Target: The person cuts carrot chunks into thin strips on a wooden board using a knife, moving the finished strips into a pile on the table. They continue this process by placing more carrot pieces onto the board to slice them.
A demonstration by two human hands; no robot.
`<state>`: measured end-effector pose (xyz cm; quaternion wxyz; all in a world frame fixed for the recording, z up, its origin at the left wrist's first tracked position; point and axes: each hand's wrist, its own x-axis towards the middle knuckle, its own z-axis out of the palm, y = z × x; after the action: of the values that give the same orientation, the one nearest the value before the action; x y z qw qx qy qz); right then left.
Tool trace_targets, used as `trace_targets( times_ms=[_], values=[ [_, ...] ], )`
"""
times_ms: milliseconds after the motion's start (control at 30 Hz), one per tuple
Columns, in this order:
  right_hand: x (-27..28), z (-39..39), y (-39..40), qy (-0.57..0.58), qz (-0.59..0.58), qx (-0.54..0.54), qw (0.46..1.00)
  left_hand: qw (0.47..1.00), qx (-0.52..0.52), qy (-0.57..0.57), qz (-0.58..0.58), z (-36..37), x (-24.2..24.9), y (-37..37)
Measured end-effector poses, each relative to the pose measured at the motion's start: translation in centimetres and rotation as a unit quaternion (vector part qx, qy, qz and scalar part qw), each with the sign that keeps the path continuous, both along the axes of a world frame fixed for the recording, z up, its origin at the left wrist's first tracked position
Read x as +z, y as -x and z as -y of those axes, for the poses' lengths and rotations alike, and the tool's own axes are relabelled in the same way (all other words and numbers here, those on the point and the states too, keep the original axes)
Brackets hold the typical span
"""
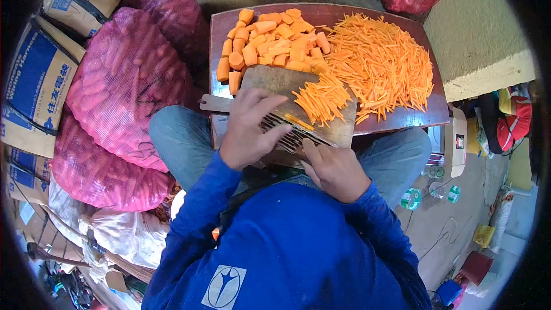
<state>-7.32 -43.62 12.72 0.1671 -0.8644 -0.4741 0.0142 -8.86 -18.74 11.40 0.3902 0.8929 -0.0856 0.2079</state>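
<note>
My left hand is over the left part of a slotted metal slicer, thumb and fingers apart, with nothing visible between them. The slicer's right end is in my right hand, whose fingers are closed round it. A worn wooden cutting board lies under the slicer's far side. On the board rests a small heap of carrot sticks, and a few strips lie along the slicer's edge. A pale flat handle sticks out left of my left hand; what it belongs to is hidden.
A dark red table bears carrot chunks at left and a large pile of shredded carrot at right. Full pink mesh sacks and cardboard boxes stand left. Plastic bottles lie on the floor at right.
</note>
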Motion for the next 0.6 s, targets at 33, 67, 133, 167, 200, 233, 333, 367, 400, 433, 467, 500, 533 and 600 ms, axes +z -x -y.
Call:
trace_targets(
  times_ms=[33, 67, 133, 167, 200, 233, 333, 367, 400, 433, 467, 500, 533, 600],
  values=[
    [0.2, -0.1, 0.1, -0.004, 0.002, -0.001, 1.000, 0.997, -0.032, -0.055, -0.038, -0.2, -0.7, -0.8],
    [0.4, -0.3, 0.1, 0.020, 0.024, 0.006, 0.999, 0.997, -0.033, -0.059, -0.035, -0.2, -0.9, -1.7],
    [0.5, -0.2, 0.0, 0.041, 0.049, 0.009, 0.998, 0.984, -0.054, -0.153, -0.074, 0.4, -1.1, -3.6],
    [0.4, 0.0, -0.1, 0.046, 0.065, 0.010, 0.997, 0.981, -0.047, -0.185, -0.047, 0.4, -1.6, -4.6],
    [0.3, 0.2, -0.1, 0.051, 0.082, 0.011, 0.995, 0.980, -0.050, -0.186, -0.045, 0.4, -1.8, -5.4],
    [0.3, 0.4, -0.1, 0.051, 0.083, 0.009, 0.995, 0.974, -0.036, -0.218, -0.047, 0.4, -2.0, -6.2],
    [0.2, 0.9, 0.1, 0.021, 0.078, -0.003, 0.997, 0.967, -0.016, -0.253, -0.031, 0.1, -2.4, -7.1],
    [0.2, 1.2, 0.4, 0.020, 0.049, -0.020, 0.998, 0.977, -0.003, -0.215, -0.012, 0.0, -2.5, -7.0],
    [0.2, 1.4, 0.7, 0.020, 0.019, -0.038, 0.999, 0.984, 0.009, -0.175, 0.006, -0.1, -2.6, -6.8],
    [0.5, 1.6, 0.9, 0.019, 0.017, -0.039, 0.999, 0.984, 0.008, -0.176, 0.005, -0.5, -3.0, -6.6],
    [1.2, 1.8, 1.1, -0.024, -0.064, -0.049, 0.996, 0.992, 0.028, -0.119, 0.015, -1.1, -3.8, -6.3],
    [1.5, 1.8, 1.1, -0.067, -0.144, -0.058, 0.986, 0.997, 0.049, -0.061, 0.024, -1.8, -4.4, -5.9],
    [0.9, 1.8, 1.0, -0.068, -0.146, -0.057, 0.985, 0.997, 0.049, -0.062, 0.023, -2.6, -4.8, -5.3],
    [-0.7, 1.6, 0.4, -0.142, -0.300, -0.050, 0.942, 0.997, 0.075, 0.021, -0.029, -3.9, -5.1, -4.2]
  ],
)
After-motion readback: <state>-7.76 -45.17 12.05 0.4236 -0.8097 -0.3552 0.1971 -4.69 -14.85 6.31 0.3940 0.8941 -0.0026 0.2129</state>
